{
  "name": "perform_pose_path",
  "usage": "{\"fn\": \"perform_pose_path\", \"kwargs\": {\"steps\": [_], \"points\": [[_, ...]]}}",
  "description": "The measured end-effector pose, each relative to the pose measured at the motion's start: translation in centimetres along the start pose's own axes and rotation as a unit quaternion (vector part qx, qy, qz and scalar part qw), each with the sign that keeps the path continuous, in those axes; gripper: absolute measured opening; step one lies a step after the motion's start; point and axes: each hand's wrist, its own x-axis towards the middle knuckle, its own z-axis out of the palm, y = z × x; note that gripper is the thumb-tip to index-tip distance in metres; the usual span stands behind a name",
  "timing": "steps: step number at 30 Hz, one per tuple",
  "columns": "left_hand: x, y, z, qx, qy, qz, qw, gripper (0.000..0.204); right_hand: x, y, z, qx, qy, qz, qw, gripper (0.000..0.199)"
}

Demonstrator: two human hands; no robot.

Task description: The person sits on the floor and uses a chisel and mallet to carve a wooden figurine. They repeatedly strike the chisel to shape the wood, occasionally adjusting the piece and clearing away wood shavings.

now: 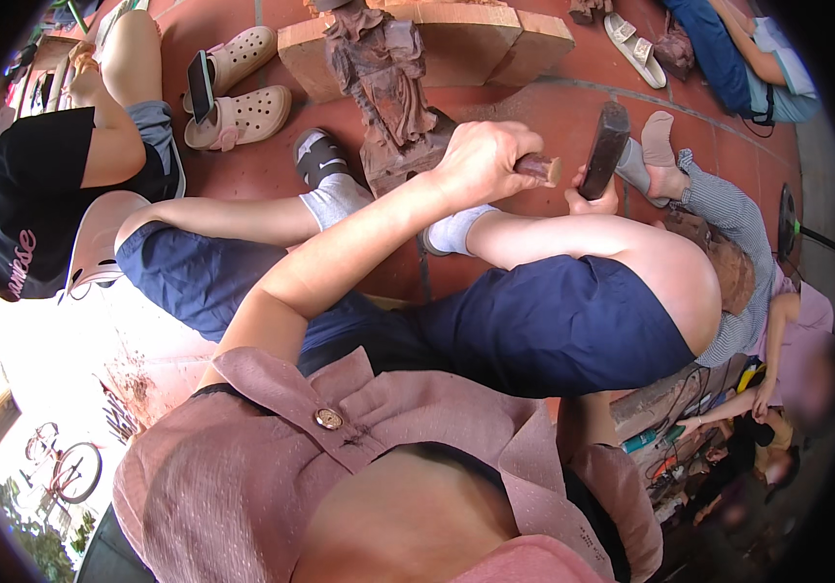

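Note:
A reddish-brown carved wooden figure stands on the red tiled floor between my feet. My left hand is closed around a chisel whose wooden handle end sticks out to the right; its blade is hidden behind the hand, at the figure's base. My right hand, mostly hidden behind my knee, grips a dark block-headed mallet held upright just right of the chisel handle. My legs in navy shorts and grey socks frame the figure.
A person in a black shirt sits at the left. A pair of pink clogs carries a phone. Wooden blocks lie behind the figure. Another person in a striped sleeve sits at the right, near tools and cables.

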Motion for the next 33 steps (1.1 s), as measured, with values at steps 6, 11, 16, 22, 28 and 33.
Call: {"fn": "perform_pose_path", "kwargs": {"steps": [6, 11, 16, 22, 28, 33], "points": [[1.8, -1.2, 0.0, 0.022, -0.005, -0.013, 1.0, 0.039, -0.6, -1.4, -0.6, 0.102, -0.001, 0.013, 0.995, 0.04], [2.1, -1.6, -0.2, 0.024, 0.03, -0.078, 0.996, 0.027, 0.0, -1.3, -0.6, 0.249, -0.035, -0.063, 0.966, 0.045], [2.0, -2.2, 0.2, 0.015, 0.03, -0.049, 0.998, 0.026, 0.6, -0.3, 0.8, 0.234, -0.003, -0.067, 0.97, 0.042], [2.9, -2.2, 0.6, 0.019, 0.012, -0.081, 0.996, 0.026, 0.4, -2.3, -0.2, 0.112, -0.037, -0.094, 0.989, 0.042], [2.3, -1.9, 0.7, -0.002, 0.048, -0.078, 0.996, 0.02, 0.8, -0.9, -1.6, -0.254, -0.045, -0.037, 0.966, 0.046], [-2.0, 1.9, -0.7, -0.062, -0.035, -0.055, 0.996, 0.016, -1.7, -4.2, -1.8, -0.233, -0.1, 0.013, 0.967, 0.044]]}}
